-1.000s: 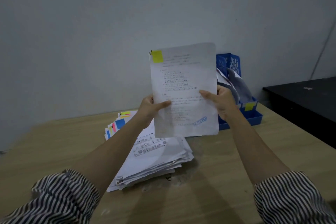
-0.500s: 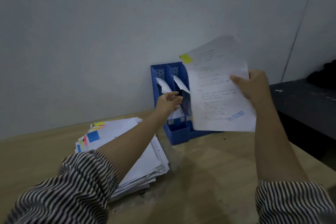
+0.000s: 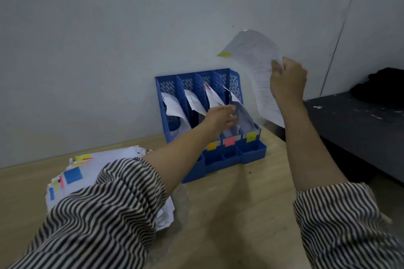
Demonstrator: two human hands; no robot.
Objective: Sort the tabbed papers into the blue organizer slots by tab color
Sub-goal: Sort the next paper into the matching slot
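Observation:
My right hand (image 3: 287, 79) grips a white printed sheet with a yellow tab (image 3: 254, 59), held in the air above and right of the blue organizer (image 3: 235, 86). The organizer stands against the wall and has several slots, each with curled papers inside. Orange (image 3: 212, 146), pink (image 3: 229, 141) and yellow (image 3: 251, 136) labels mark its front. My left hand (image 3: 220, 117) reaches into the slots and touches the papers in the rightmost slot (image 3: 244, 116); whether its fingers hold them is unclear. A stack of tabbed papers (image 3: 87, 172) lies on the table at left, partly hidden by my left sleeve.
The wooden table (image 3: 251, 203) ends at right next to a lower dark surface (image 3: 354, 120) with a black object (image 3: 380, 85) on it. A plain wall stands right behind the organizer.
My right hand has lifted the yellow-tabbed sheet higher and to the right. My left hand has moved from the left slots to the papers in the rightmost slot. The view has turned right.

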